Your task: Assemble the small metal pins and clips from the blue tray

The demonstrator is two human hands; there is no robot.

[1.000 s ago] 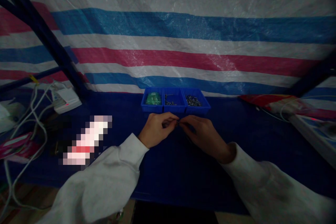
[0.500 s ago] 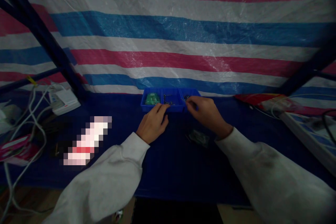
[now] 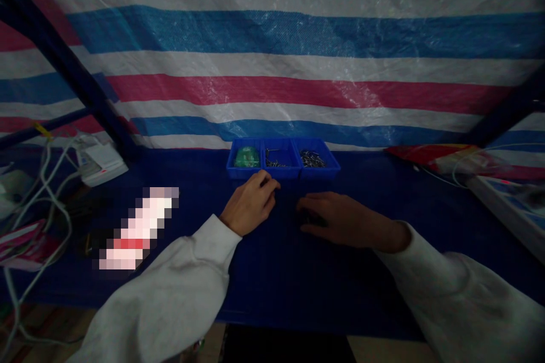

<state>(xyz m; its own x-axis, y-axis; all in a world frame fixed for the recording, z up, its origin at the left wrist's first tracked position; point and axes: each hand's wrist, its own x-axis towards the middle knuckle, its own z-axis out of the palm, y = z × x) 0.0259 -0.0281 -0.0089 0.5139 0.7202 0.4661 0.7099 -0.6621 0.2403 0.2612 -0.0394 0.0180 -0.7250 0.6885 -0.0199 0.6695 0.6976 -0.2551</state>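
Observation:
My left hand [image 3: 254,202] rests just in front of the blue tray [image 3: 260,174], its fingers curled together in a pinch; whatever lies between them is too small or hidden to name. To the right, my right hand [image 3: 347,220] is low over the table, thumb and fingers curled around the spot of the small clear plastic bag, which the hand mostly covers. The tray has three compartments. On the left is a green bagged item [image 3: 247,157], in the middle are thin metal pieces [image 3: 275,163], and on the right are many small shiny metal parts [image 3: 311,159].
A blue table [image 3: 264,272] spans the view before a striped tarp [image 3: 298,34]. At left are tangled white cables [image 3: 63,210], a white box [image 3: 102,164] and a blurred-out pale object [image 3: 140,229]. A red packet [image 3: 430,154] and a flat box [image 3: 506,210] sit right.
My right hand has left the tray's right compartment and come down toward me, over the plastic bag. My left hand's fingers have curled in more. The view has shifted slightly.

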